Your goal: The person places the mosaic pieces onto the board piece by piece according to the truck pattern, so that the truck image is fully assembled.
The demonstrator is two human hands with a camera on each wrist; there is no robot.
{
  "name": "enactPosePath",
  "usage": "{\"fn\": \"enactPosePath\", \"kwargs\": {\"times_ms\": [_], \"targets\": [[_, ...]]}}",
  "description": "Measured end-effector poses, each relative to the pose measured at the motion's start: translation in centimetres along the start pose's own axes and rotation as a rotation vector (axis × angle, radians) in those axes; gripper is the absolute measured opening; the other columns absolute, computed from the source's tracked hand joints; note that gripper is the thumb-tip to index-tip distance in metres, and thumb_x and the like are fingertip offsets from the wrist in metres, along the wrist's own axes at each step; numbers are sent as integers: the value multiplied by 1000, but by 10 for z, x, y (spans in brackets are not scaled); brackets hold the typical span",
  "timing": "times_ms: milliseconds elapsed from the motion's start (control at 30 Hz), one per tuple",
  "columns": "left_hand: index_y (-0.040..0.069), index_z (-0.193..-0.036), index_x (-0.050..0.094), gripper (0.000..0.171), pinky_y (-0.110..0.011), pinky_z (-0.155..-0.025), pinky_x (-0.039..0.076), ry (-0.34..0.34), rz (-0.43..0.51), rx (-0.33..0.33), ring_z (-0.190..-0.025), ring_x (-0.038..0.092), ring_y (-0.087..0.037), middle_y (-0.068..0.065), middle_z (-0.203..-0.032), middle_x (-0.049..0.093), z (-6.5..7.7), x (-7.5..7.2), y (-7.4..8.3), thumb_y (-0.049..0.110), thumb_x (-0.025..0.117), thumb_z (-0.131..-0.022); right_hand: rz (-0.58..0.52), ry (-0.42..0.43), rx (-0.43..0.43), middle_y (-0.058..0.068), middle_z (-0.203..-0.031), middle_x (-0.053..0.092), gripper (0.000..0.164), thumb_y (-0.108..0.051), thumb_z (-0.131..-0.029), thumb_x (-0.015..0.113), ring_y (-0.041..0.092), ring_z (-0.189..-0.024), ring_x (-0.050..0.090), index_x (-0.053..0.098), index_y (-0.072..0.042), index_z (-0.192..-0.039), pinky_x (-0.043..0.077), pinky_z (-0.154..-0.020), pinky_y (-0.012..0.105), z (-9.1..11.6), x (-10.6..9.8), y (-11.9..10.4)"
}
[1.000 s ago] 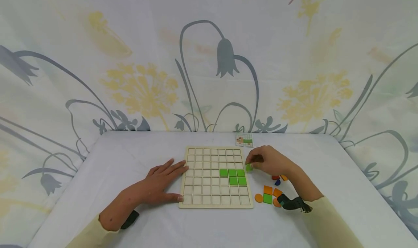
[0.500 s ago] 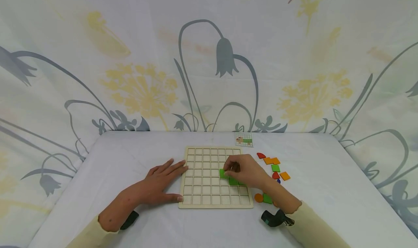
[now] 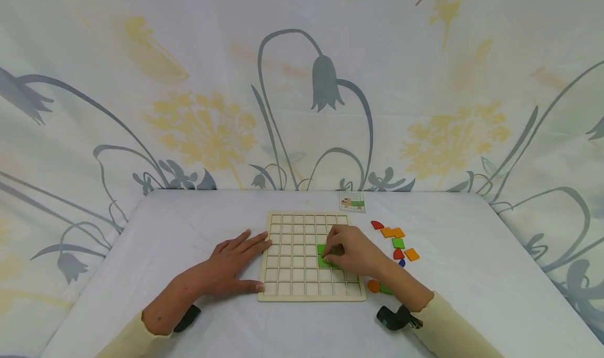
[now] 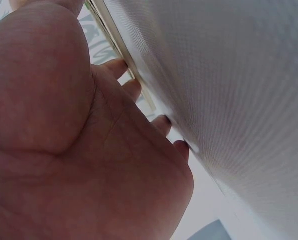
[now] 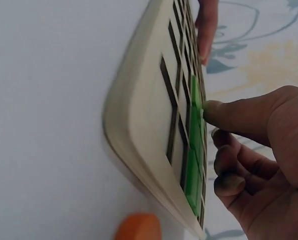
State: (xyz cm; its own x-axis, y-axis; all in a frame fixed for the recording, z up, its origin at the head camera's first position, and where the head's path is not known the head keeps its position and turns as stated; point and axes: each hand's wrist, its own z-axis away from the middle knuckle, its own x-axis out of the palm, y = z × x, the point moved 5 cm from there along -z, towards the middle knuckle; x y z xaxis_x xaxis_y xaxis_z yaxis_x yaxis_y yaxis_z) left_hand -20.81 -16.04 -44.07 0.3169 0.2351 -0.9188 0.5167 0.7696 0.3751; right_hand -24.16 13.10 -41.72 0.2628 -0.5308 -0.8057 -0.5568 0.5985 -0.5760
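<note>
A pale wooden grid board (image 3: 311,297) lies on the white tabletop. Flat on the table at its left side is my left hand (image 3: 226,266), fingers spread, with fingertips and thumb tip touching the board's edge. My right hand (image 3: 356,250) is over the board's right half. Its thumb and fingers pinch a green square tile (image 3: 323,262) at a cell of the board. Green tiles (image 5: 194,135) fill neighbouring cells in the right wrist view, where the thumb tip meets the green surface. The right hand hides some of these tiles in the head view.
A small picture card (image 3: 352,202) lies behind the board. To the right are loose pieces: orange squares (image 3: 412,254), a green square (image 3: 398,243), red pieces (image 3: 377,225), a blue piece (image 3: 402,262) and an orange disc (image 3: 374,285). A flower-patterned cloth (image 3: 292,111) hangs behind.
My right hand has moved left from beside the board onto it, carrying a green tile, then slightly nearer to a cell that now shows green. My left hand has stayed put.
</note>
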Motion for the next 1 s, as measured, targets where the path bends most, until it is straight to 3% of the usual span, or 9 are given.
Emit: {"fn": "enactPosePath", "kwargs": {"times_ms": [167,267,400,567,767,1000], "targets": [[24,-170,29,94,-67,-119,23,1,14,8,-164,10,-39,2,-178,18,1,-1,1,66,68,-95,16,49,26,-9,-86,64,9,-7,-93,82,9,-72,54,83,-15,-90,50,-66,26,2,-22,20],[23,-170,29,94,-66,-120,23,1,21,13,-164,10,-39,1,-178,18,1,-1,1,66,68,-96,81,89,93,-8,-82,66,9,-7,-92,82,9,-70,54,80,-15,-88,49,-64,28,7,-44,41],[24,-170,28,94,-66,-120,23,0,10,10,-164,10,-38,2,-178,18,0,-1,1,67,67,-96,151,82,325,-1,-79,65,12,-14,-92,82,16,-69,55,73,-11,-85,48,-63,31,22,-75,71],[25,-170,28,95,-66,-119,24,1,-3,1,-164,9,-38,4,-178,17,0,-2,0,69,66,-95,200,5,643,6,-77,61,29,-28,-91,83,23,-73,55,67,-5,-84,47,-64,35,46,-102,96],[26,-170,28,95,-67,-120,23,-4,4,-8,-164,9,-37,4,-178,17,0,-2,-1,70,66,-95,198,-131,805,13,-89,64,48,-39,-86,87,29,-83,58,66,4,-98,52,-72,40,57,-105,108],[26,-170,27,95,-66,-120,23,-3,-1,-7,-164,9,-37,5,-178,17,-1,1,-2,71,65,-95,174,-139,845,13,-87,62,48,-30,-84,88,28,-81,59,61,5,-102,53,-71,38,54,-93,103]]}}
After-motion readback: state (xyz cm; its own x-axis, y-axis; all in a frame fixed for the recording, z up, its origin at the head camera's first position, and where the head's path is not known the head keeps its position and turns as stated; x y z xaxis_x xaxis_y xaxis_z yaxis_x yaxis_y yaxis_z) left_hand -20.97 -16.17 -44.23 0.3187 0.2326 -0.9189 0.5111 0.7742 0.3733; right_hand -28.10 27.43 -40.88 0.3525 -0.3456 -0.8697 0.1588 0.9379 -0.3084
